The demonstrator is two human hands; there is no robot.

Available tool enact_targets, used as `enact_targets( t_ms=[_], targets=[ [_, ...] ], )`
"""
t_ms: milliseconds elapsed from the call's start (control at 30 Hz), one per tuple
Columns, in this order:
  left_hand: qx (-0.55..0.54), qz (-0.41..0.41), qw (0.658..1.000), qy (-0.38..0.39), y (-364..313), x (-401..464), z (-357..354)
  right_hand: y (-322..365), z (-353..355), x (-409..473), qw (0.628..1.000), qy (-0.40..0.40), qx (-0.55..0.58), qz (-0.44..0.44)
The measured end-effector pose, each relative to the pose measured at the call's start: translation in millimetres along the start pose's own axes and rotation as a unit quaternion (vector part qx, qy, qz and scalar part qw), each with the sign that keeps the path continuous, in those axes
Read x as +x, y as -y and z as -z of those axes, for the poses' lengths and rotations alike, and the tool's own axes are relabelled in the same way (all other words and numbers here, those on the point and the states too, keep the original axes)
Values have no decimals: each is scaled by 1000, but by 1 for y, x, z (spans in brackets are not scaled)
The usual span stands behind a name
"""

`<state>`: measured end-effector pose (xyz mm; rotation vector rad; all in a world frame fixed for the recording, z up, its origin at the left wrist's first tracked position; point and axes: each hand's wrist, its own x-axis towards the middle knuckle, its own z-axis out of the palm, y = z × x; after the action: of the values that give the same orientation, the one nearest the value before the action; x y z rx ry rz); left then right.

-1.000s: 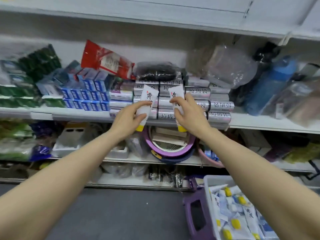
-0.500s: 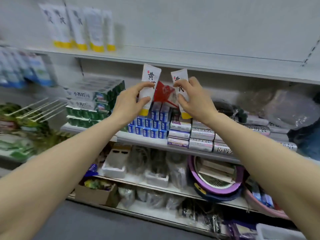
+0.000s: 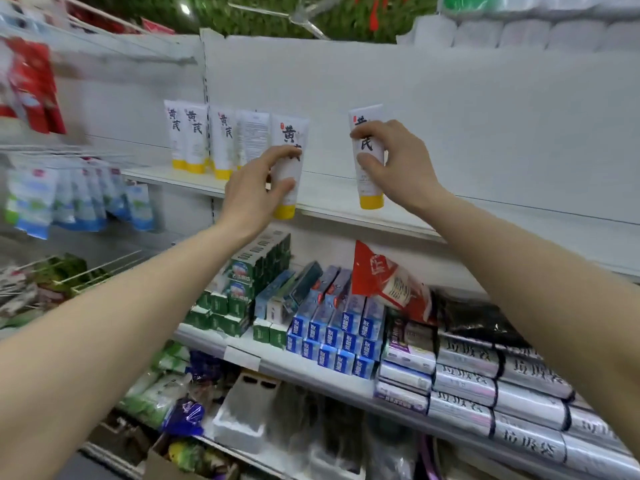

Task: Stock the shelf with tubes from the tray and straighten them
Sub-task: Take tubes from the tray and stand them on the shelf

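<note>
My left hand (image 3: 258, 188) grips a white tube with a yellow cap (image 3: 289, 161), held upright with the cap down at the front edge of the white upper shelf (image 3: 332, 206). My right hand (image 3: 398, 164) grips a second tube of the same kind (image 3: 369, 188), also cap down, just over the shelf's front edge. Several matching tubes (image 3: 207, 140) stand in a row at the left end of that shelf, close to the left hand's tube. The tray is out of view.
To the right of the held tubes the upper shelf runs on with white wall behind. Below it, a shelf holds green and blue toothpaste boxes (image 3: 332, 323), a red packet (image 3: 384, 278) and silver rolls (image 3: 485, 386). Hanging packets (image 3: 69, 199) fill the left bay.
Both hands have risen with their tubes from in front of the middle shelf up to the top shelf. The view has tilted upward, and the tray has left the frame.
</note>
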<state>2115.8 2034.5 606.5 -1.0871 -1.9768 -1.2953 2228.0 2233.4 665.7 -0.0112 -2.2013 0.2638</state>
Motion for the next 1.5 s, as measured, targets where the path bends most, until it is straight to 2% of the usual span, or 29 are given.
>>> enact_targets(
  t_ms=[200, 433, 833, 1233, 1500],
  targets=[
    [8, 9, 1000, -2, 25, 49, -31, -31, -36, 60, 999, 14, 31, -8],
    [54, 29, 998, -8, 59, 79, -66, -60, -88, 103, 995, 94, -18, 6],
    [141, 21, 990, -13, 72, 93, -78, -73, -155, 130, 994, 104, -17, 4],
    [170, 14, 985, -1, 66, 88, -75, -71, -138, 123, 988, 147, -46, 26],
    [220, 2, 975, -20, 39, 59, -59, -59, -82, 73, 971, 116, -194, 72]
  ],
)
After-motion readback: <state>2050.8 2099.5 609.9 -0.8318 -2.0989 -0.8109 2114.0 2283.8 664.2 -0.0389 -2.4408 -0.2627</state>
